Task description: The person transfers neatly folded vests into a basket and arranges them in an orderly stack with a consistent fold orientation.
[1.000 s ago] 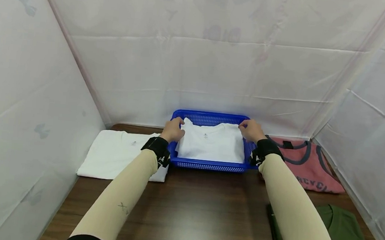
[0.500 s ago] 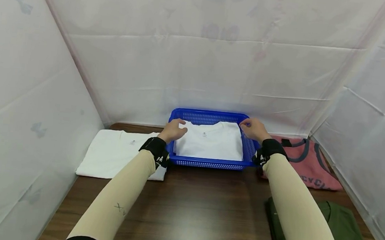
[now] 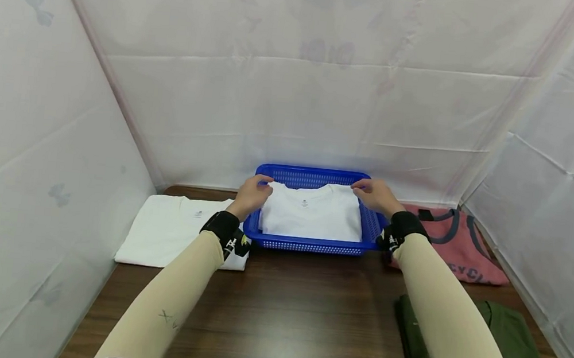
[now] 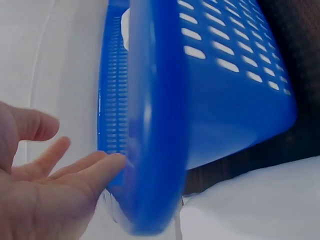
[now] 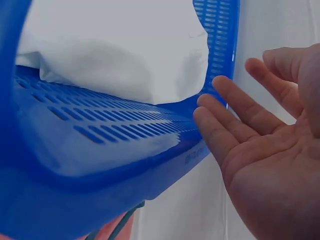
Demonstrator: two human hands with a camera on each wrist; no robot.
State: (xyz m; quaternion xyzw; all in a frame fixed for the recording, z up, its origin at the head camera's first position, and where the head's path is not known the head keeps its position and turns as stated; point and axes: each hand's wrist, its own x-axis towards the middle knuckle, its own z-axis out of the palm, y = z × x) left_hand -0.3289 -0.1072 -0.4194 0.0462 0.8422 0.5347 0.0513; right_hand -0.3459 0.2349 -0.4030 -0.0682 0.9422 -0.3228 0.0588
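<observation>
A folded white T-shirt [image 3: 312, 213] lies in a blue perforated plastic basket [image 3: 312, 243], its neckline toward the back wall. My left hand [image 3: 251, 197] is at the basket's left rim, fingers extended and thumb apart; in the left wrist view a fingertip [image 4: 117, 161] appears to touch the blue rim. Over the back right corner hovers my right hand [image 3: 377, 197], near the shirt's right shoulder. The right wrist view shows its fingers [image 5: 240, 100] loosely extended beside the basket, with nothing between them and the thumb.
Another folded white shirt [image 3: 168, 231] lies left of the basket, partly behind my left wrist. A folded red shirt with dark trim [image 3: 462, 248] is at the right, and a dark green garment [image 3: 514, 351] lies nearer me. White sheet walls [image 3: 300, 99] enclose the brown table [image 3: 300, 313].
My left hand has drawn left, away from the shirt's shoulder, to the basket's rim. My right hand has stayed near the back right corner. The shirt lies in the basket throughout.
</observation>
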